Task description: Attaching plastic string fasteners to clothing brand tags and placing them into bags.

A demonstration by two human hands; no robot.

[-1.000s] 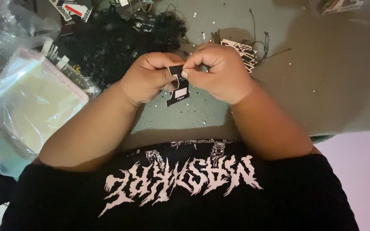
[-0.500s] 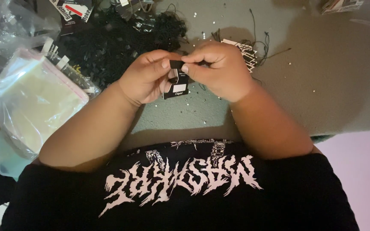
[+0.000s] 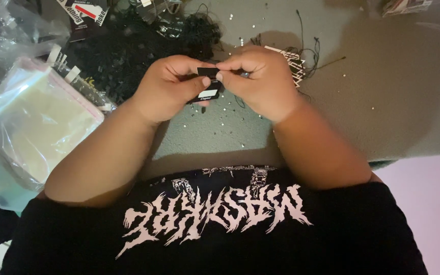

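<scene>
Both hands meet over a grey, matte table (image 3: pixel 393 102) with a felt-like surface, and between them sits a small black card tag (image 3: pixel 207 87), flat and rectangular with a pale label patch on its face. The left hand (image 3: pixel 171 87) curls closed around the tag's left side, thumb laid across its front, while the right hand (image 3: pixel 258 84) pinches the tag's upper edge between thumb and forefinger, the other fingers folded in. The tag is held just above the tabletop, clear of it. Tiny pale specks (image 3: pixel 220 114) lie scattered on the cloth beneath the hands. Behind the left hand lies a loose, tangled heap of black cords and tags (image 3: pixel 123 56), dull and stringy. Just beyond the right hand rests a smaller bundle of printed tags (image 3: pixel 291 61) with thin black strings trailing outward. To the far left lies a glossy, crinkled clear plastic bag (image 3: pixel 42 122) holding something pale and soft-looking. A black shirt (image 3: pixel 210 224) with jagged pale lettering fills the lower frame.
</scene>
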